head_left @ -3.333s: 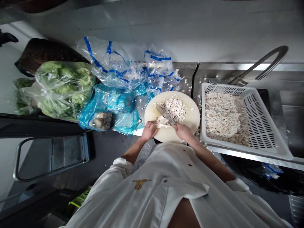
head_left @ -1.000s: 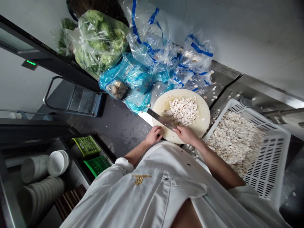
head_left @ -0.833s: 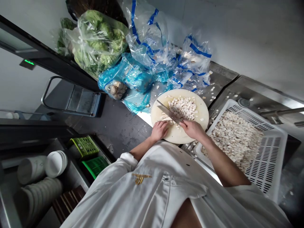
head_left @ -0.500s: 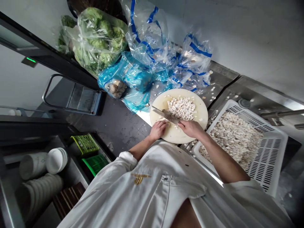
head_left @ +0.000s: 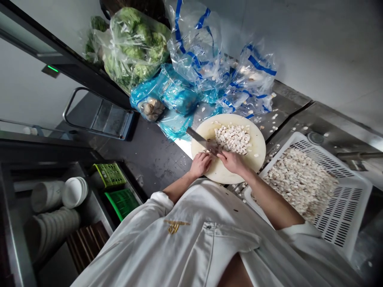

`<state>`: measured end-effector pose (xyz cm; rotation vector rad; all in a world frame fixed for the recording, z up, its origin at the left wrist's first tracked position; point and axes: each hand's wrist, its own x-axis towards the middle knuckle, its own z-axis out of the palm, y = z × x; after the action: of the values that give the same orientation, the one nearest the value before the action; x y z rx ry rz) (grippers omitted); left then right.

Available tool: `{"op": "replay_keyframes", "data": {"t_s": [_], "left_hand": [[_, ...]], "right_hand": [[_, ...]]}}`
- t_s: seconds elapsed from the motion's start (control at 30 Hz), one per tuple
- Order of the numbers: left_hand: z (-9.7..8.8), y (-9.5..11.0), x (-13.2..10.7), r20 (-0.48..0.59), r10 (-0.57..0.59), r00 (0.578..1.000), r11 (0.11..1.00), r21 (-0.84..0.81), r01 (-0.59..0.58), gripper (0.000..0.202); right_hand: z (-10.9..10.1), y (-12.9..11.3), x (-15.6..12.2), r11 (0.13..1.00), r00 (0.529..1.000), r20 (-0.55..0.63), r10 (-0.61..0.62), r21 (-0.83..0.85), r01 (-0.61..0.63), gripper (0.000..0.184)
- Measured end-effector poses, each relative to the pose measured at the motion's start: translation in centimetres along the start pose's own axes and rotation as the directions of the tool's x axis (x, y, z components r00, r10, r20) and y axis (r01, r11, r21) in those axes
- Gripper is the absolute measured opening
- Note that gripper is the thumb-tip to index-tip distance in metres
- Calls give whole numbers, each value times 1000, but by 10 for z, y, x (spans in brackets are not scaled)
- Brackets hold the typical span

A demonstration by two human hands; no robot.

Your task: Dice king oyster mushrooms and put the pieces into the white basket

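Note:
On a round pale cutting board (head_left: 223, 173) lies a heap of small white diced pieces (head_left: 232, 138), which look like mushroom. My right hand (head_left: 231, 161) is closed round the handle of a knife (head_left: 197, 137). The blade slants up to the left, its tip past the board's left rim. Close by on the left, my left hand (head_left: 201, 164) rests at the board's near left edge, fingers curled down beside the blade. Whatever lies under those fingers is mostly hidden.
Right of the board stands a white slotted basket (head_left: 348, 199) with many diced pieces (head_left: 299, 181). Behind lie blue plastic bags (head_left: 179, 95), clear bags with blue stripes (head_left: 197, 44) and bagged leafy greens (head_left: 134, 48). Lower left, a shelf holds white bowls (head_left: 73, 192) and green baskets (head_left: 122, 202).
The knife and my right hand have moved left across the board, nearer my left hand. The blade tip now reaches past the board's rim. The whole view has shifted slightly.

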<state>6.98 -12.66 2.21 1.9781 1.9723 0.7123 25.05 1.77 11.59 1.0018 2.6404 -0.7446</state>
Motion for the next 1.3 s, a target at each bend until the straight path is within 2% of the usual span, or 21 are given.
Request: {"op": "replay_keyframes", "data": {"t_s": [0.1,0.2,0.37,0.53,0.73,0.87,1.07,1.17,1.23,1.3], "left_hand": [[2,1,18,-60,-63,996,997,33,65,39],[6,0,25,-76,-86,993,994,59,90,34],[5,-3,1,-30,-28,999,999,41,29,22],[2,-1,-14,-33,-42,999,999,26,43,24],[7,1,1,-12,-12,1000,998,56,13,27],[13,-3,4,-24,-26,999,999,41,27,27],[12,-5,-1,-4,-9,1000,999,45,9,29],[1,-10,-3,75,63,995,993,90,-70,36],[-11,-19,0,152,143,978,982,105,-160,50],[-23,-33,10,235,249,940,956,95,-277,74]], "right_hand": [[-8,13,1,999,997,-70,36,24,-34,53],[-14,24,-2,998,995,-78,58,5,-58,50],[-11,32,-11,998,999,-4,53,-37,-53,47],[-8,30,-12,999,996,84,6,-48,-2,43],[-8,22,-7,998,995,102,-17,-58,23,41],[-1,10,-3,998,995,97,-26,-62,32,41],[15,-8,7,999,999,38,-37,-29,38,42],[19,-5,3,997,997,-71,-7,71,13,45],[18,3,-4,986,983,-176,50,163,-21,48],[15,11,-12,964,956,-265,130,259,-60,50]]}}
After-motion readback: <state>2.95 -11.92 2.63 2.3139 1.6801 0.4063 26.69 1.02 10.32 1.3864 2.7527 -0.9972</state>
